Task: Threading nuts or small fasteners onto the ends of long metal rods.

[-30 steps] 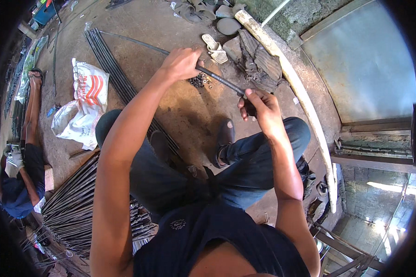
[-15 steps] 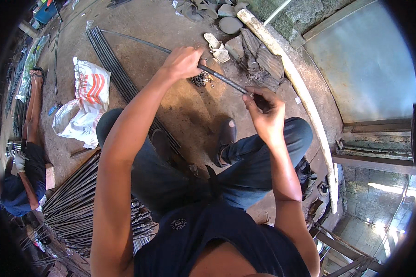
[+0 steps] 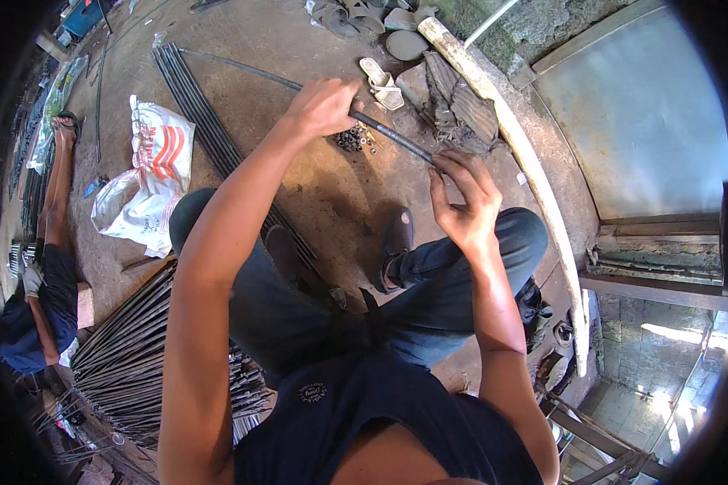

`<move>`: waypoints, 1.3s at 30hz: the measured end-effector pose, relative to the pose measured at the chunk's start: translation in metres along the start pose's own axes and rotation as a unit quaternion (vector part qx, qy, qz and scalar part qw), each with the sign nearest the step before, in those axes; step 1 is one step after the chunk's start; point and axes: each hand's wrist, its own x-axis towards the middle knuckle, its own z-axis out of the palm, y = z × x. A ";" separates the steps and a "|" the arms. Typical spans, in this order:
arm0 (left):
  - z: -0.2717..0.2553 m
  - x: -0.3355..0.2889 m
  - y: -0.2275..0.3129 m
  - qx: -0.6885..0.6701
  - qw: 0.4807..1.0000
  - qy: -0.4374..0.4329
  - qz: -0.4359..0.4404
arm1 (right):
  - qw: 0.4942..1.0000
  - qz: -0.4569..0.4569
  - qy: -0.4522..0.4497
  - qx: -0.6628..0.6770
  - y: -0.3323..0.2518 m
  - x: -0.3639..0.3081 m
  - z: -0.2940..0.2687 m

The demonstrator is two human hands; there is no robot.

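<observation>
A long, thin dark metal rod (image 3: 396, 139) slants across in front of me. My left hand (image 3: 323, 107) is closed around it, with the far part running on toward the upper left. At the rod's near end is my right hand (image 3: 467, 198). Its fingers are stretched out with their tips against the rod end, and the thumb sits a little apart below. Whether a small part sits on that end is hidden by the fingers. Below the rod, between my hands, a small pile of dark nuts (image 3: 349, 139) lies on the floor.
A bundle of rods (image 3: 198, 113) lies left of my legs, beside a white sack (image 3: 163, 145). Many more rods (image 3: 129, 356) are stacked lower left. A sandal (image 3: 382, 85) and a long pale pole (image 3: 534, 178) lie to the right. Another person (image 3: 36, 315) sits far left.
My right hand's fingers have straightened and the thumb has moved slightly away from the rod end. My left hand keeps its hold, almost unmoved.
</observation>
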 end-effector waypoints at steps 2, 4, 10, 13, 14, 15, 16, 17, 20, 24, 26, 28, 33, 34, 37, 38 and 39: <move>0.000 0.000 0.002 0.002 1.000 -0.005 -0.004 | 0.999 0.033 -0.003 0.018 -0.002 0.000 -0.001; 0.000 0.000 0.003 0.005 1.000 -0.009 -0.007 | 0.997 0.067 -0.005 0.037 -0.006 -0.001 -0.001; 0.008 0.000 -0.001 0.004 1.000 -0.017 0.017 | 0.947 0.294 -0.036 0.122 -0.014 0.000 0.000; 0.008 0.000 0.002 0.009 0.999 -0.037 -0.001 | 0.885 0.423 -0.084 0.173 -0.019 0.005 -0.004; 0.010 0.000 0.001 0.006 0.999 -0.036 0.003 | 0.909 0.389 -0.087 0.123 -0.019 0.003 -0.004; 0.011 0.001 0.000 0.004 0.999 -0.035 0.006 | 0.929 0.353 -0.089 0.072 -0.018 0.001 -0.004; 0.012 0.002 -0.002 0.004 0.999 -0.035 0.006 | 0.929 0.353 -0.089 0.072 -0.014 -0.001 -0.002; 0.011 0.003 -0.002 -0.001 0.999 -0.034 0.000 | 0.976 0.210 -0.053 0.022 -0.009 -0.003 0.000; 0.010 0.003 -0.001 -0.004 0.999 -0.034 0.000 | 0.989 0.146 0.016 0.013 -0.021 -0.004 0.002; 0.011 0.001 0.000 0.008 1.000 -0.018 -0.002 | 0.867 0.420 -0.057 0.262 -0.007 -0.007 -0.007; 0.013 0.001 0.000 0.005 1.000 -0.016 0.012 | 0.836 0.465 -0.096 0.276 -0.003 -0.012 -0.003; 0.014 0.002 -0.002 0.004 1.000 -0.015 0.024 | 0.929 0.321 -0.042 0.181 0.002 -0.020 0.005; 0.011 0.002 -0.002 0.000 1.000 -0.031 -0.003 | 0.853 0.420 0.040 0.308 -0.023 -0.005 0.002; 0.011 0.001 -0.001 0.000 1.000 -0.030 -0.002 | 0.780 0.484 0.005 0.397 -0.013 -0.007 -0.002; 0.011 0.001 0.002 0.010 1.000 -0.024 -0.006 | 0.853 0.466 -0.061 0.228 -0.012 -0.009 -0.005; 0.011 0.001 0.001 0.000 1.000 -0.021 0.006 | 0.916 0.384 -0.051 0.101 -0.024 -0.005 -0.006; 0.012 0.000 0.000 -0.010 1.000 -0.017 0.018 | 0.916 0.383 -0.052 0.102 -0.025 -0.006 -0.005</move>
